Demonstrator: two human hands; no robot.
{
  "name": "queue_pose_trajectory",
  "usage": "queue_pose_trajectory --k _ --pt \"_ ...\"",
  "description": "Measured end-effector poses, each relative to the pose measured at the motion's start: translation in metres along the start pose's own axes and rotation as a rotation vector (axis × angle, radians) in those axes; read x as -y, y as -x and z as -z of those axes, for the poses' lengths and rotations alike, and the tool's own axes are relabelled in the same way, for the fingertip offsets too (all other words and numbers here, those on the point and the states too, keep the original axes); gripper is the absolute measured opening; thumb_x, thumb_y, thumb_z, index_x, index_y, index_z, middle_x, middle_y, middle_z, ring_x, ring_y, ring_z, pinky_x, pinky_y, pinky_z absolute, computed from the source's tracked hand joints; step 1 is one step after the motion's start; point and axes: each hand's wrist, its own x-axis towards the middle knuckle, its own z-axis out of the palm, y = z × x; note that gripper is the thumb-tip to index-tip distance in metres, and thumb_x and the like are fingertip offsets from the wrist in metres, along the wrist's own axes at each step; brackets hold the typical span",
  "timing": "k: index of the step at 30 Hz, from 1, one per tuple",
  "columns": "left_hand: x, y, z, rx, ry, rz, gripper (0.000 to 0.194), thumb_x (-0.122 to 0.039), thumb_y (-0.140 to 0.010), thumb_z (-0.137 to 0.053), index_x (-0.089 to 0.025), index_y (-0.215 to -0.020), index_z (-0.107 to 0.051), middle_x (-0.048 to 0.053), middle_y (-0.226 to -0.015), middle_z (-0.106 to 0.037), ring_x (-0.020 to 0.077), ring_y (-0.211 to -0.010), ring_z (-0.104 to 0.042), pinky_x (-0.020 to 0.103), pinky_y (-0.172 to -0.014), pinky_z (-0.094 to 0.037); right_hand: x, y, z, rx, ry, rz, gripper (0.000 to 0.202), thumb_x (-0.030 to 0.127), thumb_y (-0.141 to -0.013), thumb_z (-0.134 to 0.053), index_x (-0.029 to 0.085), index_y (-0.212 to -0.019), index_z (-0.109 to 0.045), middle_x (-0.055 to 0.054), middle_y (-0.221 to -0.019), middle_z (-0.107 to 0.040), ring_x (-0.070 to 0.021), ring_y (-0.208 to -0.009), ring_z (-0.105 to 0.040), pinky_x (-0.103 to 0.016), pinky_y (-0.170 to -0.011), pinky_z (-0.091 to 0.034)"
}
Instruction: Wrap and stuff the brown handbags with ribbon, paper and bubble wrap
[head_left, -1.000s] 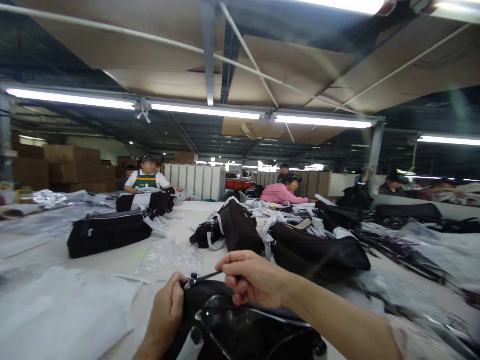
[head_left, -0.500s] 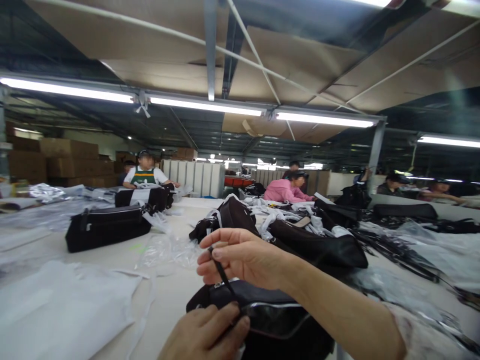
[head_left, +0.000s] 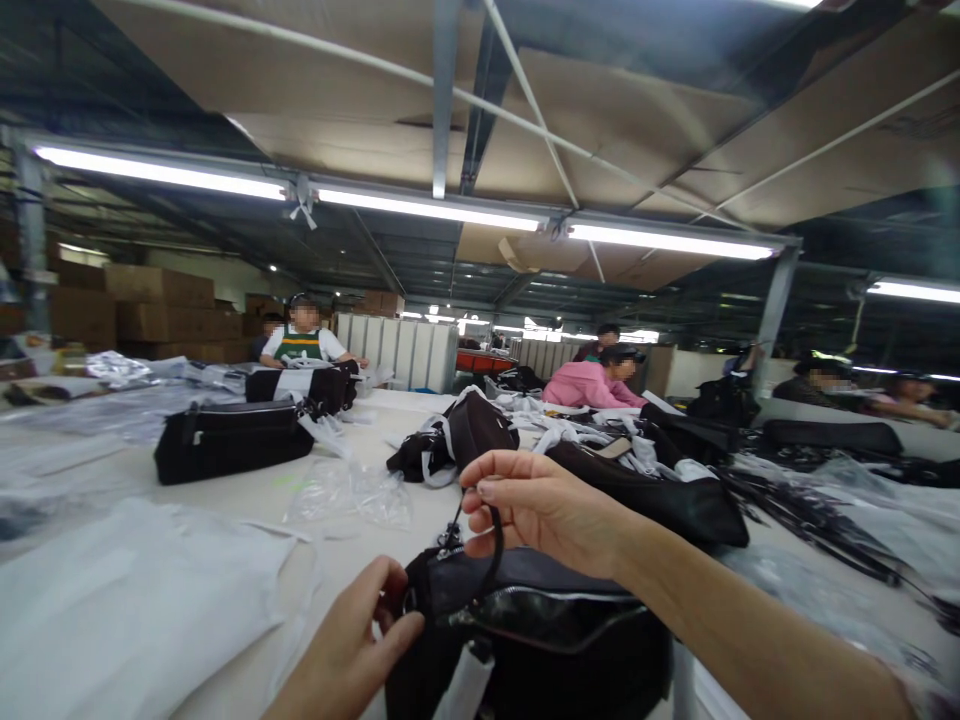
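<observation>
A black handbag (head_left: 592, 640) with a silver zip lies in front of me on the table. My right hand (head_left: 547, 510) is above it, thumb and fingers pinching a thin black strap (head_left: 495, 560) that loops down to the zip area. At the bag's left end is my left hand (head_left: 352, 635), its fingers and thumb curled about the corner; the fingertips are partly hidden. A white-wrapped piece (head_left: 465, 685) hangs over the bag's front. Small dark metal fittings (head_left: 450, 535) stand at its top left.
White sheeting (head_left: 135, 600) covers the left foreground, with clear plastic (head_left: 352, 495) beyond it. Another black bag (head_left: 232, 440) stands at left. More dark bags (head_left: 652, 490) and straps (head_left: 817, 520) fill the right side. A person in pink (head_left: 592, 385) and one in a green apron (head_left: 304, 345) work across the table.
My left hand has left the strap and moved left to the bag's end. My right hand, still pinching the strap, appears farther right, and the strap now bends in a loop.
</observation>
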Motion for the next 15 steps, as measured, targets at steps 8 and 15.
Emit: queue_pose_trajectory --k 8,15 --pt "0.009 -0.005 -0.018 0.069 0.344 0.172 0.016 -0.026 -0.059 -0.059 -0.019 -0.063 -0.045 -0.008 -0.054 -0.040 0.0074 -0.052 -0.036 0.019 -0.046 -0.026 0.003 -0.005 -0.012 0.047 0.095 -0.002 0.036 0.032 -0.064 -0.083 0.014 -0.088 -0.064 -0.002 -0.076 -0.066 -0.0133 -0.065 -0.063 -0.038 -0.071 -0.057" --pt "0.015 -0.007 -0.027 0.157 0.549 0.354 0.052 -0.065 -0.057 -0.068 -0.022 -0.072 -0.045 -0.008 -0.048 -0.045 0.0089 -0.038 -0.040 0.018 -0.030 -0.031 0.001 -0.003 -0.014 0.066 0.057 -0.020 0.033 0.029 -0.065 -0.083 0.014 -0.087 -0.063 -0.001 -0.075 -0.066 -0.0128 -0.063 -0.065 -0.031 -0.066 -0.056"
